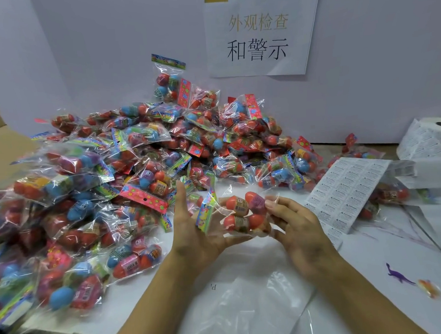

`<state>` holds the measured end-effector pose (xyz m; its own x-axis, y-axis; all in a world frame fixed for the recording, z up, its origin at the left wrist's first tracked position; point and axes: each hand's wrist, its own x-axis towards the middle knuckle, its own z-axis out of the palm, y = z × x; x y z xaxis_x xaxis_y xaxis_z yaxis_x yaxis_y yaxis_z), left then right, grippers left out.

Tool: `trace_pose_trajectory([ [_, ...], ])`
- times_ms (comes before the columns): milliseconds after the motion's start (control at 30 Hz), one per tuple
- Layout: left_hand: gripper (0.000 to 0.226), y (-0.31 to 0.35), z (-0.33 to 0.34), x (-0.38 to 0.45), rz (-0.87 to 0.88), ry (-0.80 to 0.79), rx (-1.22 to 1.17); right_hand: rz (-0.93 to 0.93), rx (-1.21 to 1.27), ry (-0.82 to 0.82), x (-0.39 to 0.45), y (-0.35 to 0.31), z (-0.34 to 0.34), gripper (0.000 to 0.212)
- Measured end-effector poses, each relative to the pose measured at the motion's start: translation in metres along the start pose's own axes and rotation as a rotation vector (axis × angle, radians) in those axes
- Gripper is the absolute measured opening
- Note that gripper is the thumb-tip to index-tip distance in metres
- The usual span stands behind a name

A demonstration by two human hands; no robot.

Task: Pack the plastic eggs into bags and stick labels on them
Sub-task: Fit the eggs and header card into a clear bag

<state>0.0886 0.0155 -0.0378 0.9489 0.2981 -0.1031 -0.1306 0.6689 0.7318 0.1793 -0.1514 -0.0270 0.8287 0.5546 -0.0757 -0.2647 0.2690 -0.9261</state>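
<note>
Our left hand (pixel 192 234) lies palm up with fingers straight under a clear bag of eggs (pixel 238 215); our right hand (pixel 298 229) touches the bag's far end with loosely extended fingers, so the bag sits between both hands above the worktop (pixel 372 256). Left of the bag, a heap of filled bags (pixel 127 166) spreads to the worktop's left edge. Right of the bag lies a label sheet (pixel 348 190), and beyond it a label roll (pixel 432 135). Below the bag a loose plastic sheet (pixel 250 311) covers open worktop.

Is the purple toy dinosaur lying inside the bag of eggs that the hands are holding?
No, the purple toy dinosaur lies loose on the table, right of the right hand, apart from the held bag of eggs.
</note>
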Motion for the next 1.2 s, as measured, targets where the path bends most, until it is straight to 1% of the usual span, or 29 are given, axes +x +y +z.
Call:
trace_pose_trajectory([
  [67, 0.102, 0.002, -0.001, 0.0, -0.013, -0.058, 0.01, 0.004, 0.015, -0.014, 0.0, 0.0, 0.001, 0.029],
  [133, 0.103, 0.002, -0.001, 0.0, -0.036, -0.082, 0.036, 0.016, 0.029, -0.025, 0.0, 0.0, 0.001, 0.023],
  [233, 0.109, 0.001, 0.001, 0.001, -0.029, -0.072, 0.068, 0.057, 0.057, -0.018, 0.0, 0.0, 0.001, 0.024],
  [367, 0.103, 0.002, 0.004, 0.0, -0.002, -0.027, -0.009, 0.084, 0.151, -0.006, 0.001, -0.001, 0.002, 0.033],
  [467, 0.111, 0.003, 0.005, 0.001, 0.04, -0.029, -0.049, 0.111, 0.202, 0.011, 0.0, -0.002, 0.003, 0.026],
  [500, 0.108, 0.003, 0.006, 0.001, 0.059, -0.041, -0.048, 0.118, 0.222, 0.018, 0.0, -0.001, 0.004, 0.022],
  [567, 0.097, 0.001, 0.009, 0.002, 0.083, -0.07, 0.043, 0.123, 0.272, 0.016, -0.001, 0.0, 0.007, 0.017],
  [633, 0.092, -0.003, 0.009, 0.002, 0.098, -0.076, 0.191, 0.11, 0.301, 0.007, -0.002, 0.002, 0.008, 0.02],
  [733, 0.085, -0.01, 0.006, 0.001, 0.094, -0.05, 0.299, 0.072, 0.259, -0.011, -0.003, 0.002, 0.006, 0.022],
  [867, 0.082, -0.012, 0.003, 0.003, 0.139, -0.029, 0.337, 0.058, 0.042, -0.014, -0.003, 0.001, 0.003, 0.025],
  [967, 0.078, -0.012, 0.004, 0.002, 0.164, -0.041, 0.354, 0.052, -0.112, -0.035, -0.004, 0.001, 0.003, 0.044],
  [1000, 0.076, -0.012, 0.004, 0.002, 0.168, -0.046, 0.362, 0.041, -0.139, -0.029, -0.004, 0.0, 0.003, 0.046],
  [1133, 0.073, -0.008, 0.003, 0.002, 0.188, -0.032, 0.327, -0.003, -0.098, 0.014, -0.003, -0.003, 0.003, 0.029],
  [1200, 0.073, -0.005, 0.002, 0.002, 0.184, -0.034, 0.296, -0.012, -0.095, 0.029, -0.001, -0.006, 0.001, 0.027],
])
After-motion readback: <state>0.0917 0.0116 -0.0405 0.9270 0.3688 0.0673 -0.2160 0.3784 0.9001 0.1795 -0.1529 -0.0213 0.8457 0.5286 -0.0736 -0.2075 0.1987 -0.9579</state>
